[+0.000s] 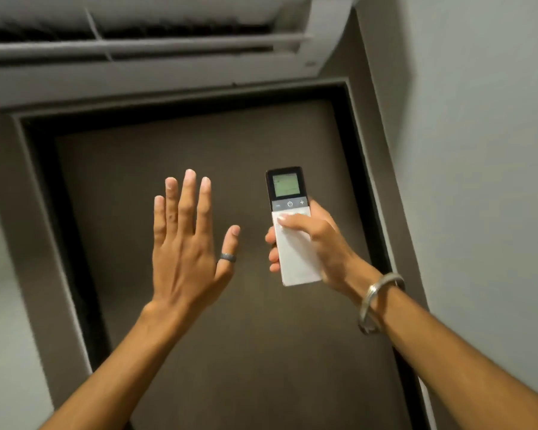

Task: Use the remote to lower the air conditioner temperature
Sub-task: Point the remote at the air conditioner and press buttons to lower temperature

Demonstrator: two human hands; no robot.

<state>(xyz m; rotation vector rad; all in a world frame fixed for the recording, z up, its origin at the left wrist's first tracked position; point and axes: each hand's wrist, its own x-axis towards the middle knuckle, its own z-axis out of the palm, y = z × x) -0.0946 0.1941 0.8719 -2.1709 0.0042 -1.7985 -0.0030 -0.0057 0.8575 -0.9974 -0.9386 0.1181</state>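
My right hand (314, 243) grips a slim white remote (295, 259) held upright, its top pointing up at the air conditioner (168, 57) mounted on the wall overhead. The remote has a lit green screen (287, 184) and below it a grey strip with minus, power and plus buttons. My thumb lies across the white body just under that strip. My left hand (187, 243) is raised to the left of the remote, palm away, fingers spread, holding nothing. It wears a dark ring on the thumb.
A dark brown door (230, 336) in a grey frame fills the middle, directly beneath the air conditioner. A pale wall (479, 150) runs along the right. A metal bangle (376, 302) circles my right wrist.
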